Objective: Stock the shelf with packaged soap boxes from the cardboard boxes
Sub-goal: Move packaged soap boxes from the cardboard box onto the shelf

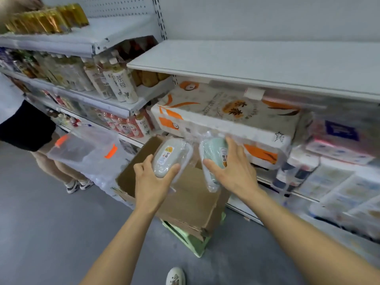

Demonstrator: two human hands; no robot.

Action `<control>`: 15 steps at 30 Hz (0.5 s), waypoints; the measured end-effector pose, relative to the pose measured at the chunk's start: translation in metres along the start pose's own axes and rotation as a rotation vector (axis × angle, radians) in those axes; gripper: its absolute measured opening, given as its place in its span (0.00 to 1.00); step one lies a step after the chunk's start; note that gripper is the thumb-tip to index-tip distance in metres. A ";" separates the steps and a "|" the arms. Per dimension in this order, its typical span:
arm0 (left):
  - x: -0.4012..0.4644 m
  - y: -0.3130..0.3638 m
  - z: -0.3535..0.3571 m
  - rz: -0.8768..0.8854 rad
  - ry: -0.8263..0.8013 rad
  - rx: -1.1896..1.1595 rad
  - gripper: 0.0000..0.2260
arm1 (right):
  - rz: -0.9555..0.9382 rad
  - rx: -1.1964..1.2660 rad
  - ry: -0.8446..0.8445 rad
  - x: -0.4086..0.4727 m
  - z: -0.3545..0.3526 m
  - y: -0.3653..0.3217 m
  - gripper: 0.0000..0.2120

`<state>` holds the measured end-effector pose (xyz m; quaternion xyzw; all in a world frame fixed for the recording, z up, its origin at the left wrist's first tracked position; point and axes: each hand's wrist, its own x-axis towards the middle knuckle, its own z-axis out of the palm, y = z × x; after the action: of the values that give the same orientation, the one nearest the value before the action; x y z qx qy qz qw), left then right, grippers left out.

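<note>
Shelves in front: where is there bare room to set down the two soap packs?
The white shelf board above the big tissue pack lies bare. The level below is crowded with tissue packs. The bottle shelves at left are full.

Cardboard box (185, 194) on stool (191, 241) before shelf (246, 66)

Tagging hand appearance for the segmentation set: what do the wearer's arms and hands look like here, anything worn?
Both forearms are bare right to the frame edge, with no sleeve showing. The left hand and the right hand wear no gloves, and no ring, watch or wristband is visible. No markings, straps or cables on either arm.
</note>
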<state>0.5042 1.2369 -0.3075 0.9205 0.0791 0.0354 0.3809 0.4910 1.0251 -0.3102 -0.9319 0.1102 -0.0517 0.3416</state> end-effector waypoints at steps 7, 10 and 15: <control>0.140 -0.122 0.022 -0.075 -0.283 0.135 0.39 | 0.358 0.046 -0.159 0.051 0.175 -0.020 0.37; 0.183 -0.168 0.053 -0.163 -0.398 0.195 0.44 | 0.513 0.049 -0.230 0.075 0.239 -0.013 0.40; 0.225 -0.233 0.123 -0.244 -0.518 0.283 0.39 | 0.656 -0.005 -0.252 0.103 0.327 0.018 0.42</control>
<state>0.7134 1.3527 -0.5577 0.9266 0.0934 -0.2571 0.2580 0.6444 1.1914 -0.5687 -0.8469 0.3607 0.1763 0.3486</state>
